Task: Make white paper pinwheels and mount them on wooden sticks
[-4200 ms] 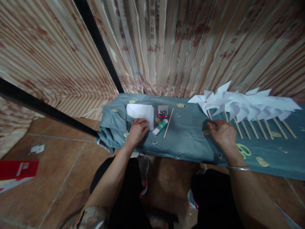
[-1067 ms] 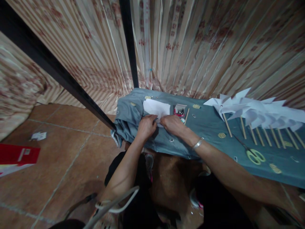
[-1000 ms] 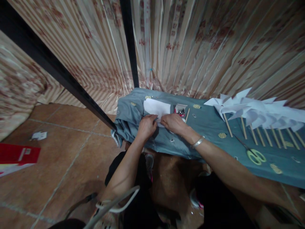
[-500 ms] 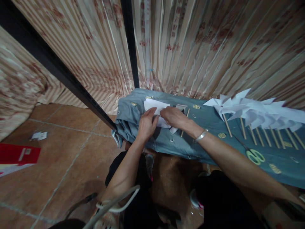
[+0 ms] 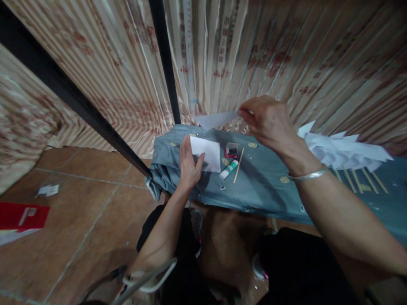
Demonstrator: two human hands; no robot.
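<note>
My left hand (image 5: 190, 163) lies over the left edge of a small stack of white paper (image 5: 210, 152), its fingers stretched out and its thumb apart on top. A single white sheet (image 5: 218, 119) is pinched at its right end between the thumb and fingers of my right hand (image 5: 270, 120), lifted above the far edge of the bench. Just right of the stack are a small open red box (image 5: 231, 152) with dark little pieces inside, a white and green glue stick (image 5: 229, 169) and a thin wooden stick (image 5: 239, 165).
White paper pinwheels (image 5: 343, 150) on wooden sticks lie in an overlapping row at the right, partly behind my right arm. A grey-blue cloth (image 5: 254, 195) covers the bench. Black posts (image 5: 165, 59) and a striped curtain (image 5: 216, 55) stand behind. A red packet (image 5: 23, 215) lies on the tiled floor.
My right hand has risen and moved right from the stack, carrying a sheet away. The box and glue stick now show fully. My left hand has stayed at the stack, its fingers straighter.
</note>
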